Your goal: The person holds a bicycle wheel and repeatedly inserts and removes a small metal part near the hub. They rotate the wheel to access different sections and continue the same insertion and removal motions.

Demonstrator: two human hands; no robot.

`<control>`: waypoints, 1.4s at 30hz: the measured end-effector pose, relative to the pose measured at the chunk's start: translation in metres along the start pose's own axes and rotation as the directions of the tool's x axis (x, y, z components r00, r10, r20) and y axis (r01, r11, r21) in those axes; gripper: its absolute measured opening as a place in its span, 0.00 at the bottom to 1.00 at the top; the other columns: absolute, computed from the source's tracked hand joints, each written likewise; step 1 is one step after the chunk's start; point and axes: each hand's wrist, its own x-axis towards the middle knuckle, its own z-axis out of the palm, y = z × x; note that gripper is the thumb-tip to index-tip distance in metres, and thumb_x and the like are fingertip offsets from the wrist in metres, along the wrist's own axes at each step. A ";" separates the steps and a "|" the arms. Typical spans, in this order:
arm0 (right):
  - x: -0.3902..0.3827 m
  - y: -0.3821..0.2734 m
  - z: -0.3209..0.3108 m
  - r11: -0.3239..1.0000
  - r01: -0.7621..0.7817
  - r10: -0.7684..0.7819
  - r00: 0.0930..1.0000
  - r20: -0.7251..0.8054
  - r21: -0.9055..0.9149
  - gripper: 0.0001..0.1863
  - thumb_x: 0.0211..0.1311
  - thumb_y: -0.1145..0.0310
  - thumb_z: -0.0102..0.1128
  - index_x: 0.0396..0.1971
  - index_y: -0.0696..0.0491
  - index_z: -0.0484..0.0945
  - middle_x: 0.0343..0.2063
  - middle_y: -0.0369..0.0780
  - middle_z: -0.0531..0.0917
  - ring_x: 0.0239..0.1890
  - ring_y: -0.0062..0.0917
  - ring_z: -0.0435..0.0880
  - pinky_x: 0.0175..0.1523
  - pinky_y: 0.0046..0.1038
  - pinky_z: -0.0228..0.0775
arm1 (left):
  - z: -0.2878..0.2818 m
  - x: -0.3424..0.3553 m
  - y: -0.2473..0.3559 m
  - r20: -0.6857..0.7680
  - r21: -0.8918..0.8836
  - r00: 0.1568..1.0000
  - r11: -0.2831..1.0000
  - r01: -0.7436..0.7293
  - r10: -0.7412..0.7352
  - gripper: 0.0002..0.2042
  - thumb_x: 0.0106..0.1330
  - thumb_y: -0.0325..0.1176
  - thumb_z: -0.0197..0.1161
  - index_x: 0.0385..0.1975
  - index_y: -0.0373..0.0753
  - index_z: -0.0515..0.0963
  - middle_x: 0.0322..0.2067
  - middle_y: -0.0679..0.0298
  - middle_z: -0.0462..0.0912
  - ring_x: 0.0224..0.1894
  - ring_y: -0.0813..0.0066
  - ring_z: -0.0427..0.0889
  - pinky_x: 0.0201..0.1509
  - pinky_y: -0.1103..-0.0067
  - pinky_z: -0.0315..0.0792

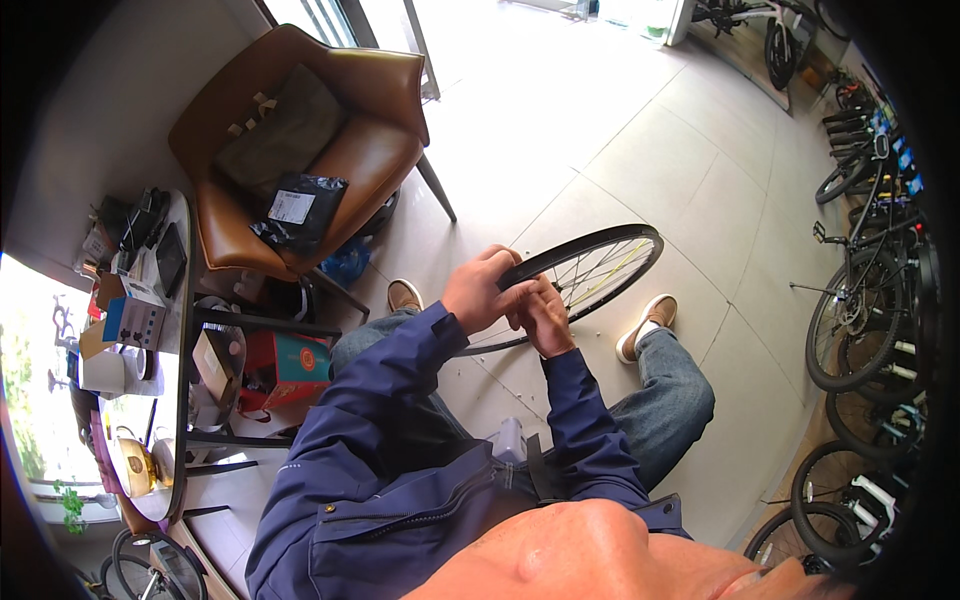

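Observation:
A black bicycle wheel (600,262) with thin spokes stands between my knees, its far rim toward the tiled floor. My left hand (482,290) grips the near top of its tyre, fingers curled over the edge. Just to the right, my right hand (545,318) presses its fingers against the same stretch of tyre and rim. Both forearms wear dark blue jacket sleeves. The lower part of the wheel is hidden behind my hands and legs.
A brown leather armchair (330,150) with a black bag on it stands at the left. A cluttered round table (170,330) with boxes is further left. Several parked bicycles (870,300) line the right side. Small white bits lie on the tiles near my feet.

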 end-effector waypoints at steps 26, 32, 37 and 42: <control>-0.004 -0.018 0.034 0.870 0.275 -0.387 0.895 -0.221 -0.409 0.22 0.81 0.72 0.65 0.67 0.55 0.68 0.47 0.41 0.86 0.28 0.15 0.80 0.31 0.20 0.75 | -0.001 0.003 -0.014 -0.048 -0.116 0.999 0.993 0.008 -0.014 0.17 0.81 0.45 0.68 0.49 0.34 0.85 0.47 0.50 0.89 0.48 0.43 0.89 0.52 0.64 0.83; -0.006 -0.029 0.041 0.842 0.352 -0.472 0.847 -0.245 -0.408 0.21 0.84 0.70 0.60 0.69 0.52 0.67 0.48 0.46 0.87 0.26 0.17 0.79 0.30 0.20 0.72 | -0.002 0.002 -0.013 -0.023 -0.171 1.000 0.985 0.008 -0.012 0.16 0.83 0.43 0.66 0.46 0.33 0.85 0.40 0.51 0.88 0.40 0.50 0.88 0.46 0.66 0.80; -0.009 -0.046 0.033 0.818 0.425 -0.554 0.763 -0.332 -0.389 0.22 0.86 0.69 0.56 0.71 0.51 0.62 0.54 0.49 0.86 0.25 0.16 0.81 0.29 0.16 0.70 | 0.000 0.000 -0.017 -0.006 -0.219 0.999 0.975 0.043 -0.045 0.18 0.84 0.46 0.65 0.45 0.32 0.85 0.35 0.52 0.86 0.36 0.56 0.86 0.43 0.69 0.78; 0.000 -0.046 0.022 0.836 0.294 -0.497 0.763 -0.413 -0.463 0.23 0.76 0.73 0.73 0.66 0.55 0.76 0.44 0.38 0.88 0.33 0.12 0.81 0.32 0.17 0.75 | -0.003 0.001 -0.019 0.044 -0.209 0.996 0.974 0.091 -0.084 0.23 0.87 0.49 0.60 0.46 0.29 0.85 0.38 0.59 0.89 0.41 0.73 0.89 0.47 0.76 0.82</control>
